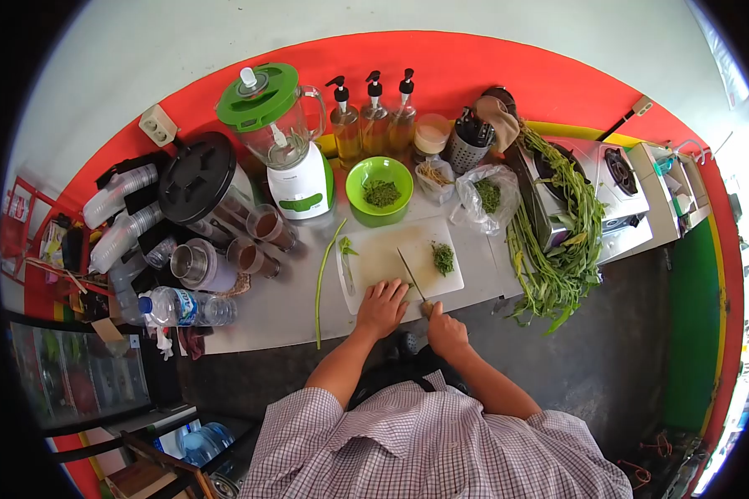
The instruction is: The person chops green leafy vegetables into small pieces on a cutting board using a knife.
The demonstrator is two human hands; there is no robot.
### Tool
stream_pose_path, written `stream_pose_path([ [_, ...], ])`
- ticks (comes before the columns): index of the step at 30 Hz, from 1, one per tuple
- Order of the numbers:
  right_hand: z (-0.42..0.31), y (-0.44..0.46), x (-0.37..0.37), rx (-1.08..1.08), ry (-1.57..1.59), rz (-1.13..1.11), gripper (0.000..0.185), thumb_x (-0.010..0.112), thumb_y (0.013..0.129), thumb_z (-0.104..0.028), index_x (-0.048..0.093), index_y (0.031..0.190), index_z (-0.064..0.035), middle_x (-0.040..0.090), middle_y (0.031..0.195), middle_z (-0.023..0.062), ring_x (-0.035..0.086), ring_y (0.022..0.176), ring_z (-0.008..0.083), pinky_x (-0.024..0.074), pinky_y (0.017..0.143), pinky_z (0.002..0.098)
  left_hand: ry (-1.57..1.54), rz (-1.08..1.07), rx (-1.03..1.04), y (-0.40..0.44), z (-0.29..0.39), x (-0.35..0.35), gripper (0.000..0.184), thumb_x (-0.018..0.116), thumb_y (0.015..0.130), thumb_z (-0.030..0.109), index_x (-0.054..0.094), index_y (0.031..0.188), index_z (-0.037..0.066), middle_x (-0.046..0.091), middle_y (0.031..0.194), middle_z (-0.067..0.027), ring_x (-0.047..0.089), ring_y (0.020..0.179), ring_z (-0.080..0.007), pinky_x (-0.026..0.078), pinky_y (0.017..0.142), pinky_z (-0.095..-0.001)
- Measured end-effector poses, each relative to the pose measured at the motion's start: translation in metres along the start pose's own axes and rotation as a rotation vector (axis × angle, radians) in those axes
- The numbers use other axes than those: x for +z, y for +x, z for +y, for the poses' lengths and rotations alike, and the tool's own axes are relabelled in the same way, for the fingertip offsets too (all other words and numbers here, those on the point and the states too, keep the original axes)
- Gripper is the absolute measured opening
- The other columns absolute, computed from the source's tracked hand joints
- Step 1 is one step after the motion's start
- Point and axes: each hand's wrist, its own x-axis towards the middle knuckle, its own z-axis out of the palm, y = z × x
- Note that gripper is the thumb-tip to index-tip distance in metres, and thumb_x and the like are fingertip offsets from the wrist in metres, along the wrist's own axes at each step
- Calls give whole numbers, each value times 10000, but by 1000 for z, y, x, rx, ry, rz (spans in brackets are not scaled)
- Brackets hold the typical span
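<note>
My right hand [448,333] is wrapped round the handle of a knife [411,271], whose blade lies across the white cutting board [379,246]. Beside the blade, on the board's front part, is my left hand [382,308], fingers together and pointing to the knife; a bit of green shows at its fingertips, too small to make out. Chopped greens [443,259] form a small pile at the board's right. A green sprig [347,247] rests at its left. More chopped greens [382,193] are in a green bowl [357,177] behind the board.
Left of the board lies a long green stalk [320,283]. A blender [300,183], pump bottles [375,125] and a plastic bag of greens [505,200] stand behind. Leafy stems [558,241] hang over the stove [624,187]. A water bottle [187,307] lies at left.
</note>
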Motion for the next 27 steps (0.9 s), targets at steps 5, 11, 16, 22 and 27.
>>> stream_pose_path([
  [5, 3, -7, 16, 26, 6, -9, 302, 524, 915, -110, 408, 1161, 23, 715, 868, 275, 726, 822, 432, 581, 743, 529, -9, 15, 16, -2, -1, 1, 449, 581, 959, 350, 585, 1337, 107, 559, 1394, -85, 502, 1252, -304, 392, 1044, -455],
  [11, 1, 0, -3, 2, -43, -2, 330, 538, 907, -102, 409, 1181, 29, 724, 878, 257, 731, 819, 421, 589, 733, 513, -1, -19, -8, -1, 1, 1, 454, 578, 954, 350, 581, 1341, 113, 558, 1393, -82, 498, 1250, -310, 384, 1053, -460],
  [16, -1, -9, 6, 3, -60, -35, 328, 538, 903, -101, 414, 1179, 25, 724, 889, 259, 732, 829, 419, 588, 734, 513, 12, 1, -15, 1, 0, 3, 447, 589, 938, 337, 587, 1328, 117, 558, 1382, -78, 501, 1223, -311, 391, 1037, -456],
  [22, 1, 5, -9, -14, -26, -45, 379, 551, 889, -105, 398, 1204, 40, 715, 930, 292, 723, 874, 441, 579, 785, 522, 3, 64, 4, 1, 1, 1, 449, 613, 908, 324, 598, 1309, 121, 559, 1356, -70, 511, 1181, -302, 409, 1002, -456],
  [27, 3, -8, 8, 30, 37, -94, 396, 548, 881, -108, 380, 1210, 34, 703, 963, 314, 712, 906, 456, 567, 810, 543, 13, 55, -2, 0, 0, 0, 458, 616, 904, 337, 599, 1309, 124, 561, 1354, -66, 511, 1180, -300, 409, 1001, -458],
])
